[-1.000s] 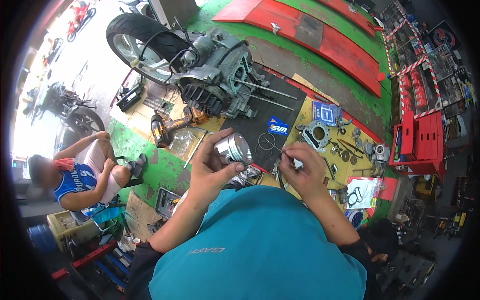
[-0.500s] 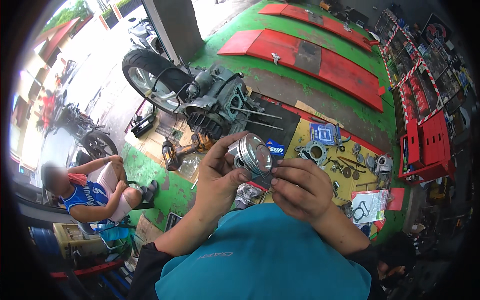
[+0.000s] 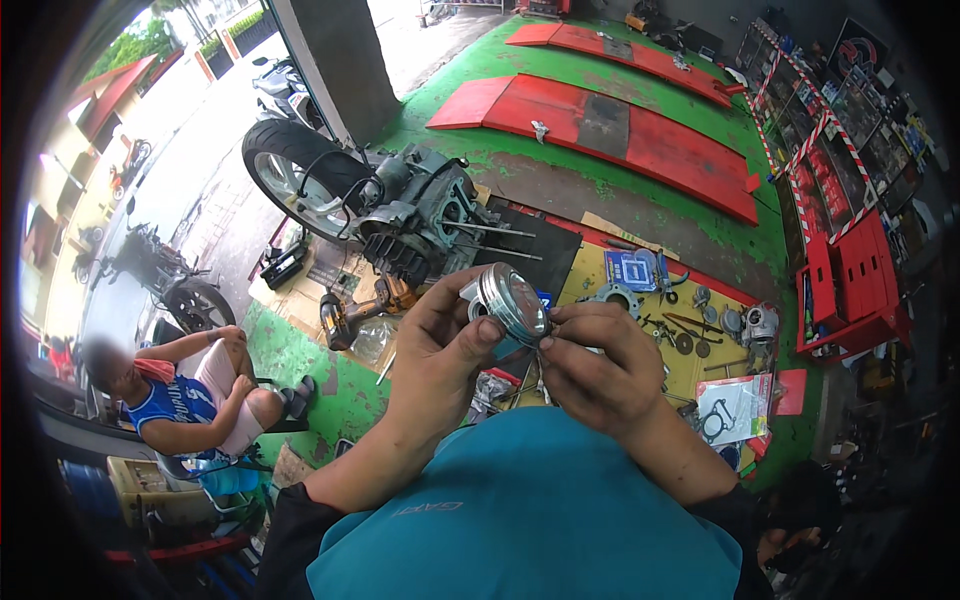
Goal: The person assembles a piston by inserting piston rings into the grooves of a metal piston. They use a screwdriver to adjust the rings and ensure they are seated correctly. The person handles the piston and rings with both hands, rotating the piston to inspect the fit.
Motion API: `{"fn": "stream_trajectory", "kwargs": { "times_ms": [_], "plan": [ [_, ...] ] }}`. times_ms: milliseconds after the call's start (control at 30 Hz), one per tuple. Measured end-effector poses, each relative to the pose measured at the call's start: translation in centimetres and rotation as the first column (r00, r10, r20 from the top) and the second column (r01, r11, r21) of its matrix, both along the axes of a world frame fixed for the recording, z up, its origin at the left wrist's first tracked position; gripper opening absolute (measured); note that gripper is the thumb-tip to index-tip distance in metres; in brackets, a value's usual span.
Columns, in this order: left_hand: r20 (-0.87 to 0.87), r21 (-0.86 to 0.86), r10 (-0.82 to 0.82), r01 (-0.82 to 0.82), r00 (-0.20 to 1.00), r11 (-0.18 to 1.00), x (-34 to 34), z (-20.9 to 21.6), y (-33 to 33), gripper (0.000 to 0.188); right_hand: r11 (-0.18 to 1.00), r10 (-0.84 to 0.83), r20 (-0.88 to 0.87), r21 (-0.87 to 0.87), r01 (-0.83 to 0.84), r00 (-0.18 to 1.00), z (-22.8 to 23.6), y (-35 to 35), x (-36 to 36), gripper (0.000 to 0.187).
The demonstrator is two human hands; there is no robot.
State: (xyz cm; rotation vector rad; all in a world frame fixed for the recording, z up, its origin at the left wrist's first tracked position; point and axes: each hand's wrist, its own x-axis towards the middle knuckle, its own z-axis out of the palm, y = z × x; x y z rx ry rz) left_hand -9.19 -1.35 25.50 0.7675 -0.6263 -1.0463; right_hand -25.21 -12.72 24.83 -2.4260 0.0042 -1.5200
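Head view: looks down on two bare hands, raised together over the yellow surface point(image 3: 587, 276)
Piston: the silver piston point(image 3: 513, 306) sits between the hands, tilted, its grooved rim toward the right
Left hand: the left hand point(image 3: 432, 338) has its grip closed around the piston, thumb across the near side
Right hand: the right hand point(image 3: 604, 368) has its fingertips at the piston's edge; whether its grip closes on anything, I cannot tell
Engine: the grey engine point(image 3: 412, 205) lies beyond the hands, beside a black tire point(image 3: 345, 170)
Drill: the yellow-and-black drill point(image 3: 358, 309) lies left of the piston
Seated person: a person in a blue shirt point(image 3: 185, 400) sits at far left
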Motion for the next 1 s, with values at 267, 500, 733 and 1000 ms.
{"fn": "stream_trajectory", "kwargs": {
  "times_ms": [267, 500, 733, 1000],
  "plan": [
    [0.019, 0.034, 0.006, -0.007, 1.0, 0.999, -0.8, 0.2, 0.4, 0.063, 1.0, 0.008, 0.002, 0.023, -0.008, 1.0, 0.0, 0.3, -0.7, 0.035],
    [0.028, 0.008, 0.054, -0.055, 0.998, 0.998, -1.3, 0.7, 0.1, 0.058, 0.999, -0.034, -0.009, 0.028, 0.034, 0.999, 0.2, 0.5, -0.6, 0.035],
    [0.072, -0.024, 0.024, -0.022, 0.997, 0.999, -1.2, 0.3, -0.1, 0.065, 0.999, -0.044, -0.004, -0.01, 0.044, 0.999, 0.4, 0.2, -0.7, 0.035],
    [0.134, -0.033, 0.039, -0.035, 0.99, 0.999, -1.1, 0.3, -0.2, 0.072, 0.998, -0.034, 0.025, 0.059, 0.033, 0.999, 0.1, 0.3, -0.8, 0.037]
  ]
}}
